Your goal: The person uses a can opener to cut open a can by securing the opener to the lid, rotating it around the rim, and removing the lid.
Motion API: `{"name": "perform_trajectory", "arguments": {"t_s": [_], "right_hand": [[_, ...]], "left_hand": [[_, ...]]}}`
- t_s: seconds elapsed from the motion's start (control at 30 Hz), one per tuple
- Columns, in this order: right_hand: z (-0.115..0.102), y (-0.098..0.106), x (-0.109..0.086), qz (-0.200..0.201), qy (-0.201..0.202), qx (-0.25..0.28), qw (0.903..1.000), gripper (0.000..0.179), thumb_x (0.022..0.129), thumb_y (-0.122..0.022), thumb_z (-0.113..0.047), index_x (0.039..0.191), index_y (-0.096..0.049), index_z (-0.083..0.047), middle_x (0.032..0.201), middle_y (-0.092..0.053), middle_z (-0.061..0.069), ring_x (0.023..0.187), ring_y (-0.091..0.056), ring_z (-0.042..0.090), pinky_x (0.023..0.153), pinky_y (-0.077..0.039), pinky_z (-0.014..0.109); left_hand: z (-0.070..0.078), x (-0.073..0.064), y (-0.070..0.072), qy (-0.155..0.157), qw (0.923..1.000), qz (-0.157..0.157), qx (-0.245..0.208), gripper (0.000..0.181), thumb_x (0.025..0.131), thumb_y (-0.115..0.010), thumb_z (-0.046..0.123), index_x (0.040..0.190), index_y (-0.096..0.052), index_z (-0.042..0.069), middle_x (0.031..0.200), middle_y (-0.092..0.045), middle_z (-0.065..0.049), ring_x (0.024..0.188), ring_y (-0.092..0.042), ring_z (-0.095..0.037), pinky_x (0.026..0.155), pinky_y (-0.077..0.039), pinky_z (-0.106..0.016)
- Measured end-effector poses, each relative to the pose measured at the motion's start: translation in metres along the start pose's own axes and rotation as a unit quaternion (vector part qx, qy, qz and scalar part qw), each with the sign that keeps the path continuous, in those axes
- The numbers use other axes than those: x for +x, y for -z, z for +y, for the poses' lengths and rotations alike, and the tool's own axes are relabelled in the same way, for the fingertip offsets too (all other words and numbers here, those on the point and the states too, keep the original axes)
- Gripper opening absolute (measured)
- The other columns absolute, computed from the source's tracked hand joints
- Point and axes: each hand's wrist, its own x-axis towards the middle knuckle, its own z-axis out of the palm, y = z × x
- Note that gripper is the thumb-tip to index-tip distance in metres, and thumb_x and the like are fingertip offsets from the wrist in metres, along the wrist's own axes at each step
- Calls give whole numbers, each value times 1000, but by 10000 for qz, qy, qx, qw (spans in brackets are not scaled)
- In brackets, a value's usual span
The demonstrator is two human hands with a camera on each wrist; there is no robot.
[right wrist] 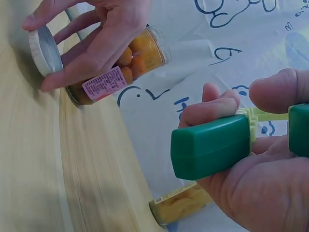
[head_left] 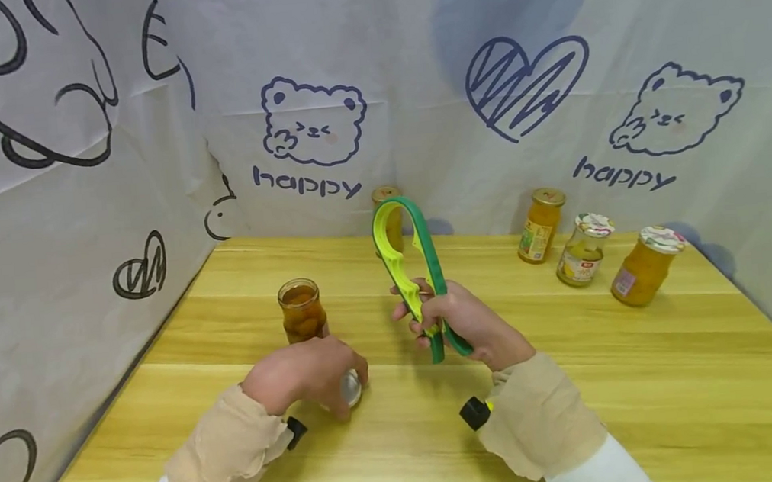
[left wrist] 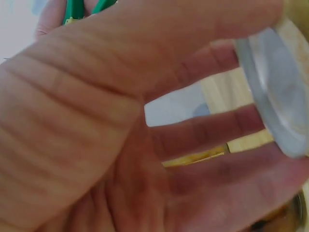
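My left hand [head_left: 311, 368] pinches a round metal jar lid [head_left: 351, 389] by its rim, low over the table. In the left wrist view the lid [left wrist: 277, 92] is between the thumb and fingertips. Just beyond that hand stands a lidless glass jar [head_left: 301, 317] of dark amber liquid with round fruit; the right wrist view shows a pink label [right wrist: 104, 83] on it. To the right, my right hand [head_left: 479, 325] grips the handles of a green and yellow jar opener [head_left: 427, 249], its loop pointing up and away from me.
At the back of the wooden table [head_left: 390, 440], a jar [head_left: 393, 229] stands partly behind the opener loop. Three lidded jars stand at the back right: one gold-capped [head_left: 542, 227] and two with patterned lids [head_left: 579, 258] [head_left: 640, 272]. White drawn-on sheets [head_left: 416, 116] enclose the table.
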Motion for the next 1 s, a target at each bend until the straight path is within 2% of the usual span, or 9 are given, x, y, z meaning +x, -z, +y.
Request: {"name": "perform_trajectory", "arguments": {"t_s": [0.2, 0.3, 0.53, 0.77, 1.0], "right_hand": [[0, 1, 0, -24, 52, -102, 9999, 58, 85, -40, 3, 142, -48, -3, 101, -63, 5, 69, -49, 14, 60, -48, 27], [0, 1, -1, -14, 25, -119, 9999, 57, 85, -40, 3, 141, -48, -4, 101, -61, 6, 69, -50, 14, 60, -48, 27], [-2, 0, -2, -10, 21, -227, 9997, 56, 86, -40, 2, 141, -48, -4, 102, -61, 6, 69, -51, 14, 60, -49, 27], [-3, 0, -2, -63, 8, -278, 9996, 56, 86, -40, 3, 141, -47, -3, 98, -60, 3, 69, -50, 14, 60, -48, 27], [-3, 1, -2, -140, 2, -255, 9996, 54, 86, -39, 3, 139, -47, -3, 99, -58, 6, 68, -49, 14, 60, -46, 28]], "left_hand": [[1, -6, 1, 487, 9988, 1, 105, 39, 69, -93, 9, 104, -76, 17, 106, -72, -8, 92, -63, -22, 83, -58, -45], [0, -8, 1, 624, 9980, -57, 71, 38, 69, -93, 6, 100, -73, 14, 103, -70, -8, 92, -63, -24, 82, -58, -46], [-1, -8, -1, 593, 9973, -71, 425, 38, 71, -89, -3, 95, -65, 14, 99, -64, -6, 89, -56, -21, 77, -55, -42], [-3, -6, -3, 704, 9966, 75, 417, 41, 72, -86, -8, 97, -62, 14, 99, -60, -11, 88, -55, -24, 77, -55, -45], [0, -6, -4, 736, 9969, 160, 240, 46, 72, -82, -17, 100, -61, 13, 107, -60, -13, 87, -56, -27, 76, -55, -46]]}}
